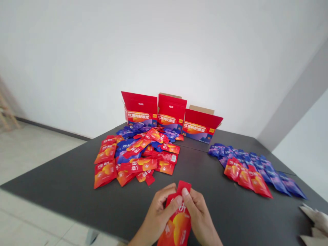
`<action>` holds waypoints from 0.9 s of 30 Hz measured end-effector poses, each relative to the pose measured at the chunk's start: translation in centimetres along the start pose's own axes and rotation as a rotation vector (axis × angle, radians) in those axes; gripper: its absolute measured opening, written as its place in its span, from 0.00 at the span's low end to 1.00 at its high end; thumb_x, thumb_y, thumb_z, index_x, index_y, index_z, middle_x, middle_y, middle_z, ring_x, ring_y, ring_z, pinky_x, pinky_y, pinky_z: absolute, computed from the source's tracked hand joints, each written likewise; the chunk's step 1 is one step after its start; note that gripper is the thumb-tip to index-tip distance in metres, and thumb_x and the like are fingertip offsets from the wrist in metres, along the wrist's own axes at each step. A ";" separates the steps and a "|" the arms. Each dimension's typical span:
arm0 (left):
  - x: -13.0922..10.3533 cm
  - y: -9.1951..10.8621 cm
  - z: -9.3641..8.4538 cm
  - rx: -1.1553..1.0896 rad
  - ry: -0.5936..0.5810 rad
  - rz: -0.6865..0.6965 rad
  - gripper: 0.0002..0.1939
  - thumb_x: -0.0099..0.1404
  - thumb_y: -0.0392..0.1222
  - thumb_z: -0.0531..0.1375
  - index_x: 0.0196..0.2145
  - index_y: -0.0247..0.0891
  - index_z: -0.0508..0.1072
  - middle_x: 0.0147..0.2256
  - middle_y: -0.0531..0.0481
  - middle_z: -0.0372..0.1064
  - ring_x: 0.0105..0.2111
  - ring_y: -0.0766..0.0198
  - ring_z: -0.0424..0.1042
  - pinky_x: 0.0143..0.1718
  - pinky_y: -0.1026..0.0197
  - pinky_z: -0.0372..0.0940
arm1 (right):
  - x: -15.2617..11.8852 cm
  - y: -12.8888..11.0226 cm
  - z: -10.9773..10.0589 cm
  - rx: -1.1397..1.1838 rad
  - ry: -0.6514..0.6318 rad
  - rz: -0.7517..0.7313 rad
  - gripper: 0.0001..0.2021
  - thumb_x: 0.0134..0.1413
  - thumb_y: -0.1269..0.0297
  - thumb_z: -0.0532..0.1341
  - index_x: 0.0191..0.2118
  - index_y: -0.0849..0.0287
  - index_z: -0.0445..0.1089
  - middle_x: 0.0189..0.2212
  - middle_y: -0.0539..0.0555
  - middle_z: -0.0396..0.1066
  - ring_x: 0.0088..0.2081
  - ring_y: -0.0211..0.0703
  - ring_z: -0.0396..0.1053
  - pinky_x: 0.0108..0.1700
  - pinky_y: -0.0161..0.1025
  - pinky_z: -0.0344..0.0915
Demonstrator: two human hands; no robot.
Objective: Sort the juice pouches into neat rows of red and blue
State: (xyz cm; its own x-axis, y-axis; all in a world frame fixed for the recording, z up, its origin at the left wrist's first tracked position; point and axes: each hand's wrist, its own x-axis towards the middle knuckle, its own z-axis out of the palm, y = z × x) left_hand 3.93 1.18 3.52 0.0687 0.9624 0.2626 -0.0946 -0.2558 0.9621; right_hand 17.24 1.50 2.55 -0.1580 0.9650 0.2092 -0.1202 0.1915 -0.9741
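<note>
A red pouch (pixel 176 227) with orange fruit printed on it is held upright near the front edge of the table. My left hand (pixel 164 208) grips its left side, the thumb pressed on the front just below the neck. On the other side my right hand (pixel 196 208) pinches the upper part, thumb beside the narrow top. The fingers behind the pouch are hidden. Beyond my hands, a loose heap of red pouches (pixel 138 165) and blue pouches (pixel 125 148) covers the left middle of the table.
Three open red-and-blue boxes, the left box (pixel 142 118), middle box (pixel 170 121) and right box (pixel 197 131), stand at the back near the wall. Rows of blue pouches (pixel 280 182) and a few red pouches (pixel 257 182) lie at right. A pale crumpled item (pixel 319 222) rests lower right.
</note>
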 end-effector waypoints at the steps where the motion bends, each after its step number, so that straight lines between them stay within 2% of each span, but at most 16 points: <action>1: -0.2 -0.1 0.1 -0.009 -0.008 -0.005 0.16 0.59 0.55 0.64 0.25 0.39 0.79 0.28 0.48 0.74 0.30 0.59 0.71 0.35 0.63 0.68 | 0.0 -0.2 0.1 0.029 -0.021 0.018 0.19 0.59 0.47 0.59 0.34 0.57 0.76 0.30 0.53 0.72 0.30 0.40 0.66 0.34 0.36 0.65; 5: -1.4 -0.4 0.9 -0.123 -0.025 -0.094 0.13 0.59 0.52 0.65 0.32 0.38 0.81 0.34 0.47 0.77 0.33 0.56 0.74 0.37 0.62 0.70 | 0.4 -0.9 -0.2 0.133 -0.010 0.087 0.20 0.56 0.47 0.61 0.27 0.60 0.72 0.21 0.48 0.65 0.23 0.33 0.57 0.26 0.31 0.58; 8: -2.1 -0.7 1.4 -0.199 -0.018 -0.102 0.15 0.60 0.51 0.64 0.40 0.39 0.81 0.39 0.46 0.79 0.37 0.53 0.76 0.42 0.60 0.70 | 0.8 -1.2 -0.8 0.153 0.023 0.134 0.20 0.55 0.46 0.62 0.27 0.60 0.72 0.20 0.47 0.64 0.22 0.32 0.56 0.25 0.30 0.57; 12: -1.8 -1.1 1.5 -0.080 0.105 -0.040 0.15 0.62 0.51 0.63 0.40 0.39 0.81 0.39 0.46 0.80 0.39 0.51 0.76 0.44 0.60 0.70 | 0.8 -1.3 -0.9 0.151 0.019 0.106 0.16 0.57 0.48 0.61 0.35 0.56 0.73 0.27 0.49 0.69 0.28 0.36 0.63 0.31 0.32 0.63; 15: -1.2 -1.4 1.6 -0.025 0.176 -0.043 0.15 0.62 0.52 0.63 0.39 0.38 0.81 0.38 0.45 0.80 0.38 0.51 0.76 0.42 0.61 0.70 | -0.1 -0.7 -0.1 0.139 0.031 0.044 0.12 0.55 0.51 0.63 0.35 0.56 0.72 0.31 0.49 0.70 0.33 0.39 0.66 0.38 0.34 0.66; 17: -1.0 -1.6 1.9 -0.038 0.190 -0.050 0.15 0.61 0.52 0.64 0.37 0.38 0.81 0.37 0.46 0.79 0.37 0.52 0.76 0.42 0.62 0.70 | -0.8 -0.2 0.2 0.135 0.108 0.041 0.13 0.54 0.52 0.65 0.33 0.57 0.72 0.30 0.50 0.70 0.33 0.39 0.66 0.39 0.36 0.66; 19: -1.0 -1.8 2.2 -0.089 0.157 -0.075 0.17 0.59 0.54 0.65 0.36 0.38 0.80 0.35 0.46 0.79 0.34 0.54 0.75 0.39 0.63 0.70 | -1.1 0.2 -0.3 0.118 0.234 0.030 0.14 0.53 0.51 0.65 0.32 0.58 0.72 0.29 0.50 0.70 0.32 0.40 0.66 0.38 0.36 0.66; 21: -1.0 -2.1 2.4 -0.139 0.125 -0.104 0.18 0.59 0.56 0.64 0.37 0.38 0.79 0.33 0.47 0.78 0.32 0.56 0.75 0.34 0.64 0.70 | -0.5 -0.1 -2.3 0.104 0.352 0.017 0.15 0.54 0.50 0.64 0.35 0.58 0.72 0.29 0.51 0.71 0.31 0.40 0.67 0.35 0.35 0.66; 23: -0.8 -2.5 2.4 -0.138 0.110 -0.117 0.19 0.58 0.57 0.65 0.39 0.39 0.78 0.34 0.46 0.77 0.33 0.56 0.75 0.33 0.65 0.70 | 1.1 -1.0 -5.9 0.085 0.447 0.016 0.16 0.54 0.48 0.63 0.38 0.57 0.70 0.30 0.51 0.72 0.30 0.40 0.69 0.33 0.36 0.67; 25: -0.7 -2.8 2.2 -0.094 0.076 -0.125 0.20 0.57 0.56 0.66 0.40 0.38 0.78 0.35 0.45 0.77 0.35 0.55 0.76 0.36 0.65 0.70 | 3.1 -2.3 -11.0 -0.017 0.542 0.022 0.18 0.51 0.47 0.63 0.38 0.56 0.69 0.30 0.52 0.73 0.29 0.42 0.70 0.31 0.37 0.68; 27: -0.6 -3.2 1.9 -0.043 0.043 -0.117 0.20 0.57 0.56 0.66 0.40 0.39 0.78 0.37 0.44 0.77 0.37 0.54 0.77 0.40 0.64 0.70 | 5.0 -3.5 -16.7 -0.237 0.604 0.024 0.19 0.51 0.45 0.62 0.37 0.57 0.69 0.27 0.53 0.73 0.28 0.44 0.71 0.29 0.38 0.68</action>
State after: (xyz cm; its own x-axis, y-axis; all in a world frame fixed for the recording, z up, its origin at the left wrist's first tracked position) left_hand 6.10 1.20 0.45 0.0388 0.9888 0.1441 -0.1310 -0.1379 0.9817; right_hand 33.23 8.63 5.58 0.4296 0.8869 0.1699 0.1073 0.1367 -0.9848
